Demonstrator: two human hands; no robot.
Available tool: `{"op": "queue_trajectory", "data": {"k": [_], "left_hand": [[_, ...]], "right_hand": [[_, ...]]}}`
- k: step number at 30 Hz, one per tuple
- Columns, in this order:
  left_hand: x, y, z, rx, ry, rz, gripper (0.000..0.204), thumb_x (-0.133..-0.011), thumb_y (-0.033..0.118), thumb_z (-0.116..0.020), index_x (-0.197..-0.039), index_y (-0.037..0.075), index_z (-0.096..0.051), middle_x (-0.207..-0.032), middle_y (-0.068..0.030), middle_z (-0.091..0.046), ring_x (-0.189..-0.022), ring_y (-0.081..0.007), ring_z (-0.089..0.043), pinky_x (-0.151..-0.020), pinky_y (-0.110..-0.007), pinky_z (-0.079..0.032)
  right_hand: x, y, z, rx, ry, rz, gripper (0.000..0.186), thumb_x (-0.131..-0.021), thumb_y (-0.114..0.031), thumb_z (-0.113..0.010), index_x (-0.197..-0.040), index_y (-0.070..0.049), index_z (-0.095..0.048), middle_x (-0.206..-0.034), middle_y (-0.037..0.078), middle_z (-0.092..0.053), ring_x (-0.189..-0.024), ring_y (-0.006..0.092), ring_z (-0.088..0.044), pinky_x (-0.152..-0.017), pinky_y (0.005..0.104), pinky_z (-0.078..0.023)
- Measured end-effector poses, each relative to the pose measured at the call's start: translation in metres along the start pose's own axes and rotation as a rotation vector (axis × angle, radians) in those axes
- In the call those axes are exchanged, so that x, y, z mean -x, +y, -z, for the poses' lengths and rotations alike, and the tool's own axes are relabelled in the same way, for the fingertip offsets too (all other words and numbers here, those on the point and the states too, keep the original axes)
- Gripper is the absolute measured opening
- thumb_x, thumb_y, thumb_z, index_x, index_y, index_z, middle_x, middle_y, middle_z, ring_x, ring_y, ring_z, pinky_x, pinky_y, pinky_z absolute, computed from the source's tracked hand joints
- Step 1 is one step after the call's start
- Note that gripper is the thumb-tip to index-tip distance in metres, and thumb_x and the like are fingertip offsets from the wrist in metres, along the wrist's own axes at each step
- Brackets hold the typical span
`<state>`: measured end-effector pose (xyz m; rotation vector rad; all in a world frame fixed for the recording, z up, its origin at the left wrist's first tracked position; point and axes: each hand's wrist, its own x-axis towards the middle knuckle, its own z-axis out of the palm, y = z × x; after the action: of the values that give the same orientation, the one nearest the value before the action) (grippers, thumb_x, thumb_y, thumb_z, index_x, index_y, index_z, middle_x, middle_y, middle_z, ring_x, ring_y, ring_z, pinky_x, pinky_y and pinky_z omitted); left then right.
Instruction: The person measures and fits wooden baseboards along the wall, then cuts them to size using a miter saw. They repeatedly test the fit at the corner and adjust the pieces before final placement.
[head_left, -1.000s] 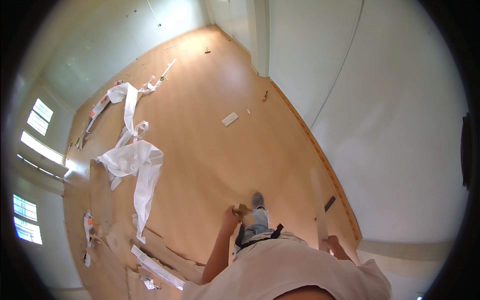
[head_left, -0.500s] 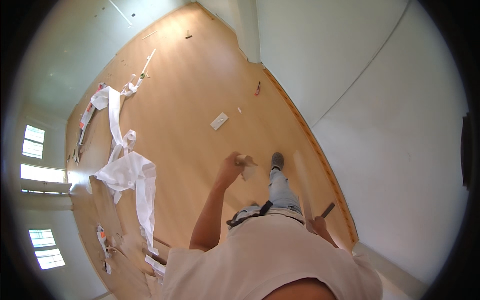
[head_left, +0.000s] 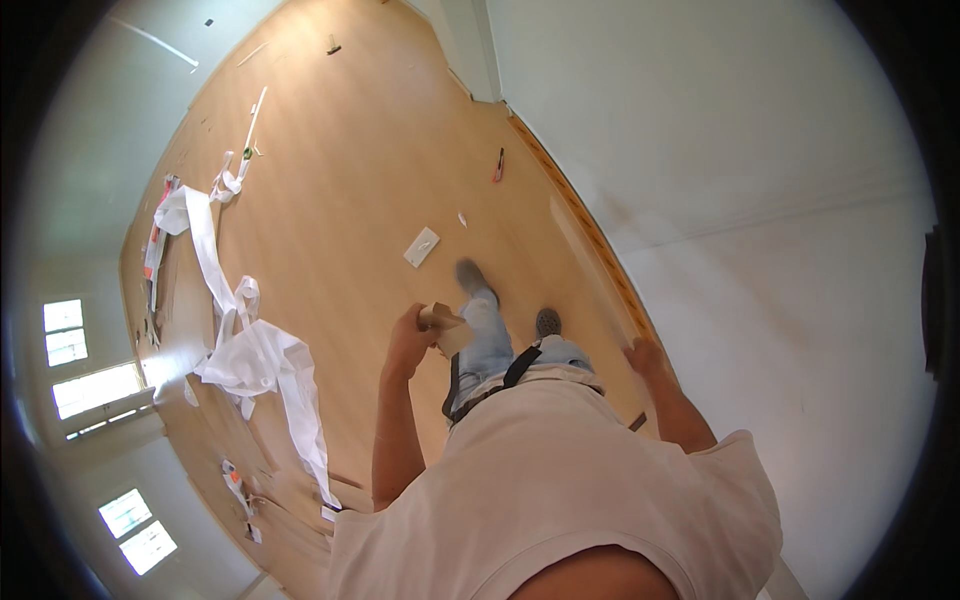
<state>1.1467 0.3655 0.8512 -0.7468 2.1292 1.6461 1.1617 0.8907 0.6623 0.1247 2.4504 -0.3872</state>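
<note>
My left hand (head_left: 406, 340) is closed on a short tan, block-like piece (head_left: 440, 316), with a pale flat part hanging below it; its exact kind is unclear. Near the wall's base my right hand (head_left: 647, 358) is closed round a long, thin pale strip (head_left: 592, 248). Motion blurs that strip, which points forward along the wall. A dark end (head_left: 637, 422) shows behind the right hand, beside my hip. On the floor ahead lie a white rectangular plate (head_left: 421, 247) and a red-and-black utility knife (head_left: 499, 165).
Crumpled white sheeting (head_left: 258, 357) trails across the wood-look floor (head_left: 345, 190) on the left, with strips and packaging (head_left: 158, 235) beyond. A brown-orange strip (head_left: 575, 195) follows the foot of the right wall (head_left: 720, 130). A dark small tool (head_left: 333, 46) lies far ahead.
My right hand has moved forward and toward the wall with the strip. The left hand has shifted left with its piece. My left foot has stepped forward, and the view has turned slightly.
</note>
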Motion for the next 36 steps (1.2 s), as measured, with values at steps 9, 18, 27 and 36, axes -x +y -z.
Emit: {"op": "queue_trajectory", "data": {"k": [9, 18, 27, 36], "left_hand": [[-0.242, 0.063, 0.087, -0.088, -0.162, 0.068, 0.031, -0.080, 0.001, -0.068, -0.110, -0.001, -0.061, -0.090, -0.0070, -0.066, -0.077, -0.0156, -0.063, -0.068, -0.032, -0.052], [-0.523, 0.135, 0.126, -0.657, -0.343, -0.047, 0.029, -0.081, 0.005, -0.068, -0.108, -0.002, -0.060, -0.093, -0.0190, -0.068, -0.088, -0.0309, -0.066, -0.076, -0.042, -0.052], [-0.852, -0.009, 0.033, -0.791, -0.403, -0.233, 0.034, -0.079, 0.005, -0.067, -0.112, 0.000, -0.059, -0.097, -0.0236, -0.069, -0.095, -0.0373, -0.069, -0.080, -0.043, -0.053], [-1.090, -0.146, -0.060, -0.439, -0.545, -0.255, 0.036, -0.084, -0.002, -0.066, -0.119, 0.003, -0.059, -0.096, -0.0095, -0.069, -0.089, -0.0191, -0.067, -0.077, -0.035, -0.053]], "right_hand": [[-0.160, -0.086, 0.055, 0.162, -0.071, -0.227, 0.035, -0.091, -0.034, -0.063, -0.101, -0.001, -0.070, -0.101, 0.021, -0.071, -0.097, 0.0376, -0.069, -0.085, 0.0493, -0.053], [-0.329, -0.179, 0.089, 0.179, 0.011, -0.278, 0.025, -0.091, -0.029, -0.067, -0.100, -0.006, -0.068, -0.098, 0.016, -0.071, -0.094, 0.0358, -0.069, -0.083, 0.0491, -0.054], [-0.547, -0.122, -0.080, 0.279, 0.157, -0.301, 0.023, -0.092, -0.024, -0.066, -0.109, -0.010, -0.064, -0.106, 0.010, -0.065, -0.103, 0.0311, -0.064, -0.081, 0.0478, -0.056], [-0.681, -0.019, -0.256, 0.364, 0.308, -0.478, 0.021, -0.097, -0.022, -0.059, -0.113, -0.008, -0.062, -0.110, 0.010, -0.065, -0.103, 0.0308, -0.065, -0.077, 0.0455, -0.058]]}}
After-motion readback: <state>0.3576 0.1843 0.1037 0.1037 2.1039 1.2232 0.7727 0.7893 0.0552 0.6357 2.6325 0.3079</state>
